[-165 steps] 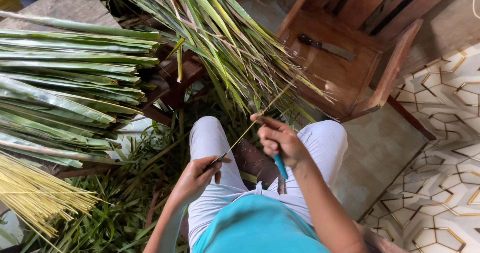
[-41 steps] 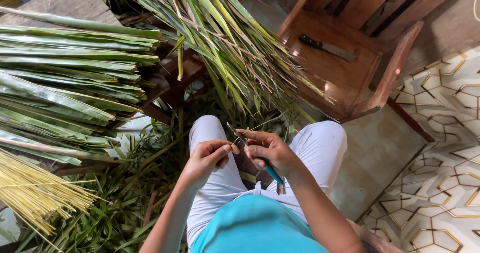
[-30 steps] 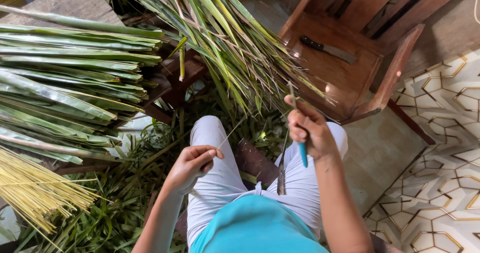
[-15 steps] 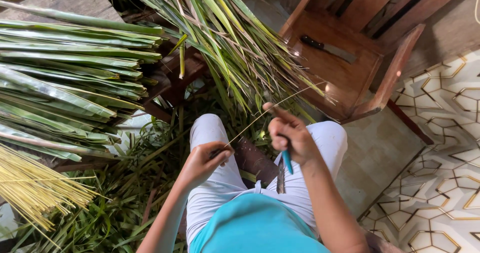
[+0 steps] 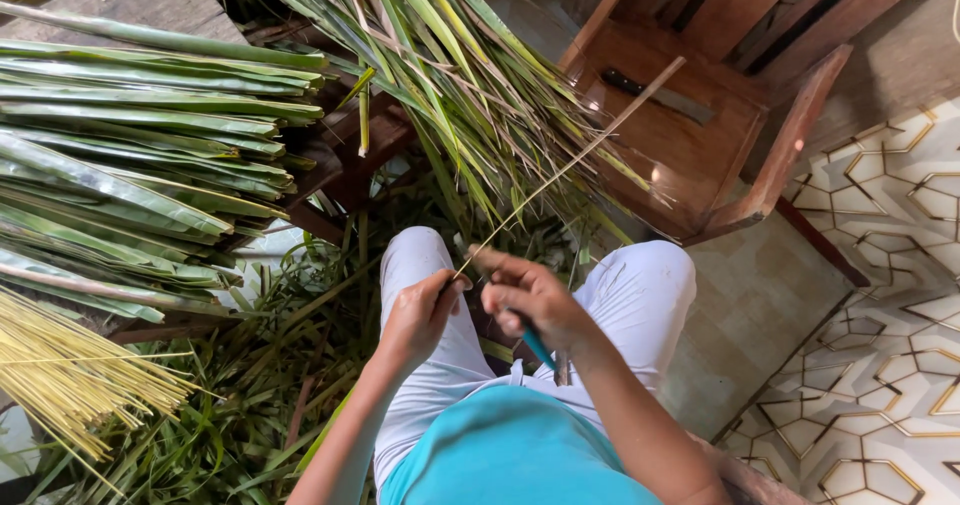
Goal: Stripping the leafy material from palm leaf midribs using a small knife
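left hand [image 5: 418, 310] pinches leaf midrib [image 5: 570, 160] | right hand [image 5: 528, 300] grips knife [image 5: 540, 348]

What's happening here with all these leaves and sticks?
A seated person pinches a thin leaf rib in the left hand, while the right hand grips a blue-handled knife against it. Green palm leaves are stacked at the left, a bundle of stripped yellow ribs lies below them, and another knife rests on a wooden chair.

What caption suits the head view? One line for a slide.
Both hands, left and right, pinch a thin leaf rib; the right also holds a knife.
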